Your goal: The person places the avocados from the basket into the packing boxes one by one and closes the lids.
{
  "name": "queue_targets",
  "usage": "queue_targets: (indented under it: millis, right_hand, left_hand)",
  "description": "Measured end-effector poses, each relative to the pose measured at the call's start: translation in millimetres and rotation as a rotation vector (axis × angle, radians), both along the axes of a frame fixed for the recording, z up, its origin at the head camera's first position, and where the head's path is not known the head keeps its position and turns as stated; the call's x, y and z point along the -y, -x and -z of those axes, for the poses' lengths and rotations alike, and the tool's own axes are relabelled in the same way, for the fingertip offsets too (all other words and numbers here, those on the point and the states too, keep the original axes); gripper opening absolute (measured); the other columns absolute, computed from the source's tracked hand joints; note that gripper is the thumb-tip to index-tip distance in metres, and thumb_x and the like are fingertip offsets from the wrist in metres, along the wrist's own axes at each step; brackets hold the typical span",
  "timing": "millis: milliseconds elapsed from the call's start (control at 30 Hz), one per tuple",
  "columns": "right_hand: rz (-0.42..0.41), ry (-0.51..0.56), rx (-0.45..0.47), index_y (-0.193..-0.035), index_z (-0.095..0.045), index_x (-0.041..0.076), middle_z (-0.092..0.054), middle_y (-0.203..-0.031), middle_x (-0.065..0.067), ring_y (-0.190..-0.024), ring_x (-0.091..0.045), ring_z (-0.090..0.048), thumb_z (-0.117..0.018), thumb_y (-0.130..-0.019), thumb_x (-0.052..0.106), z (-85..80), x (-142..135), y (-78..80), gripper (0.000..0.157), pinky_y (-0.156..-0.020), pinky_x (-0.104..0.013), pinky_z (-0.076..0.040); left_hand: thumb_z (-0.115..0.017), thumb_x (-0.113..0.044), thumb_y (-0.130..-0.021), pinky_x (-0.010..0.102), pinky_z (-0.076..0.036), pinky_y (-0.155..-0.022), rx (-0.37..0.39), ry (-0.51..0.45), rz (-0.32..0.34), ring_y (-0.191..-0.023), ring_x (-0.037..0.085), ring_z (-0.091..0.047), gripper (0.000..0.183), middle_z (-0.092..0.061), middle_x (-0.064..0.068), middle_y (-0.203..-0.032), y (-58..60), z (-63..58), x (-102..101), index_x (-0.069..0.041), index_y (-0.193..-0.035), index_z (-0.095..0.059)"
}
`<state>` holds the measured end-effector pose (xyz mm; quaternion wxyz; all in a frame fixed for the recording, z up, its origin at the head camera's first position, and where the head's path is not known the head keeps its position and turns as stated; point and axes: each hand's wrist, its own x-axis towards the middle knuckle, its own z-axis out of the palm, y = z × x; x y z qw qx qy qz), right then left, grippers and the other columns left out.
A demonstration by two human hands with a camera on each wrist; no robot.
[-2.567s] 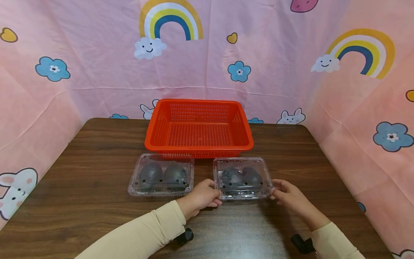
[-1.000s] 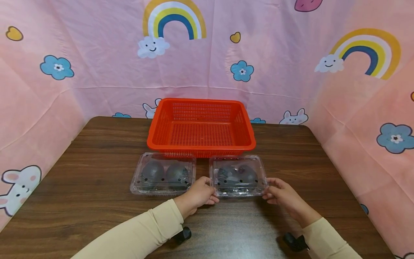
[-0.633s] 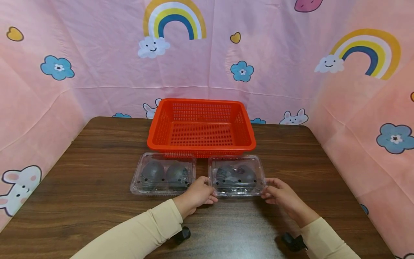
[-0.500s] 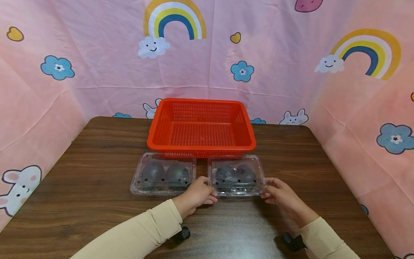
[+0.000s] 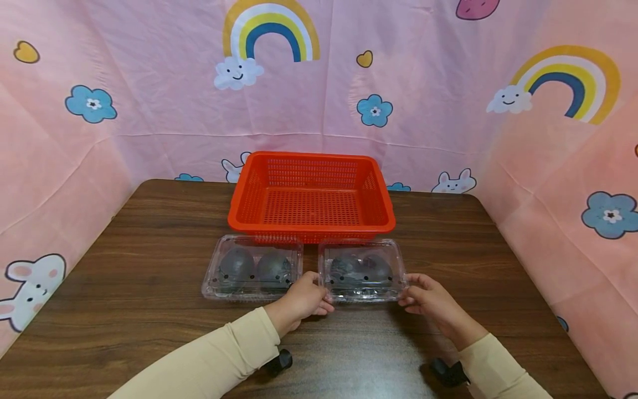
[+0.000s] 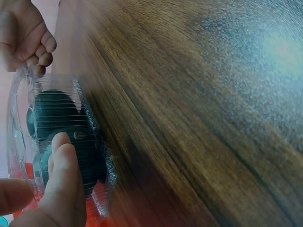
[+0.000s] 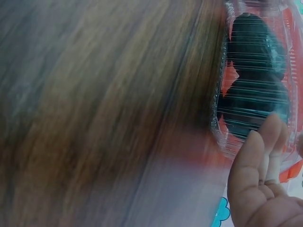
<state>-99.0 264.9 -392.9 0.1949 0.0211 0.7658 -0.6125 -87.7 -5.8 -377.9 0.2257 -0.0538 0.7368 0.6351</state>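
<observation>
A clear plastic clamshell box point(image 5: 362, 270) with two dark rounded fruits stands in front of the basket, right of centre. My left hand point(image 5: 302, 301) pinches the rim at its near left corner; my right hand point(image 5: 431, 303) pinches the near right corner. In the left wrist view the box point(image 6: 71, 101) has ribbed sides, and the fruits point(image 6: 57, 111) look dark green. The right wrist view shows my right hand's fingers point(image 7: 248, 153) against the other end. A second, similar clamshell box point(image 5: 252, 269), also with two dark fruits, lies just left of it, untouched.
A red perforated plastic basket point(image 5: 311, 226) stands behind the boxes, with nothing in it. Below is a brown wood-grain table point(image 5: 149, 249). Pink cloth point(image 5: 423, 83) with cartoon prints hangs around the back and sides. Black wrist devices point(image 5: 280, 362) sit near both sleeves.
Both hands have moved the right-hand box slightly left, narrowing the gap to the other box. The grip on its corners looks the same; basket and left-hand box stay put.
</observation>
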Motion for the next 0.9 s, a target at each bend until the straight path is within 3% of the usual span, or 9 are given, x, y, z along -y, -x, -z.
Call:
queue_targets:
  millis: [900]
  right_hand:
    - [0.068, 0.014, 0.03, -0.126, -0.034, -0.012, -0.058, -0.078, -0.002, -0.069, -0.012, -0.055, -0.047, -0.086, -0.001, -1.4, 8.9, -0.1, 0.044, -0.067, -0.026, -0.052]
  left_hand:
    - [-0.037, 0.007, -0.097, 0.041, -0.057, -0.069, -0.01, -0.013, -0.014, -0.08, 0.039, -0.067, 0.045, -0.062, 0.028, -0.093, -1.6, -1.2, 1.7, 0.017, -0.139, -0.023]
